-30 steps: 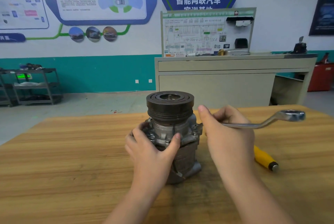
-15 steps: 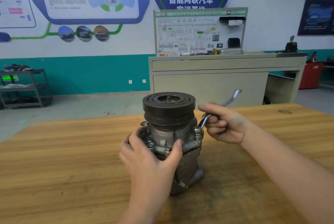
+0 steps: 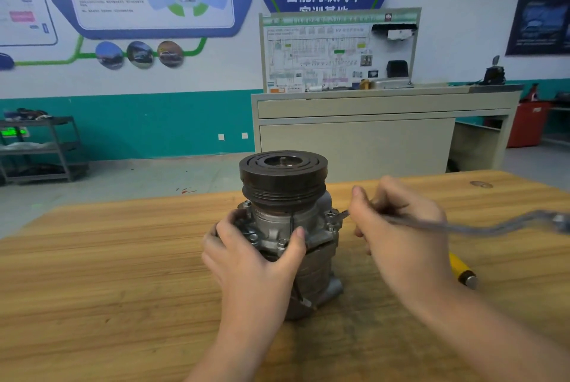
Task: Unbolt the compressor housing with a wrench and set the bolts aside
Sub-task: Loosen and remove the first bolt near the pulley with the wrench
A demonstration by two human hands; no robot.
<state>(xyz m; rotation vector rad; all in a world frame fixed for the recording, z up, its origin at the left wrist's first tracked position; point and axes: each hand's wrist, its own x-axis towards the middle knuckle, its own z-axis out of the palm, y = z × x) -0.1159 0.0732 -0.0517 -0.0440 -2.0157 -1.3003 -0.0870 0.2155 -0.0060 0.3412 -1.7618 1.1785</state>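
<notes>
Head view shows the left hand [image 3: 253,255] with fingers curled round the left flank of the grey cast-metal compressor housing [image 3: 288,236] and the thumb pressed on its front flange, gripping it. The right hand [image 3: 398,227] has its fingers clamped round the shank of a long silver offset ring wrench [image 3: 481,227], thumb raised above it. The wrench is blurred; its near end lies against the right side of the flange beside a small silver flange bolt [image 3: 331,215], though whether it is seated on that bolt cannot be told. Its far ring end reaches the right edge of the picture. More bolts of the same kind sit in the flange at the front, one [image 3: 281,242] just left of the left thumb. The housing stands upright on the worn wooden table [image 3: 108,273], at its middle, with a dark grooved pulley [image 3: 283,176] on top. A yellow-handled tool [image 3: 461,270] lies on the table right of the right forearm. Beyond the table stand a beige workbench [image 3: 370,131] and, to the far left, a grey metal shelf cart [image 3: 40,150].
</notes>
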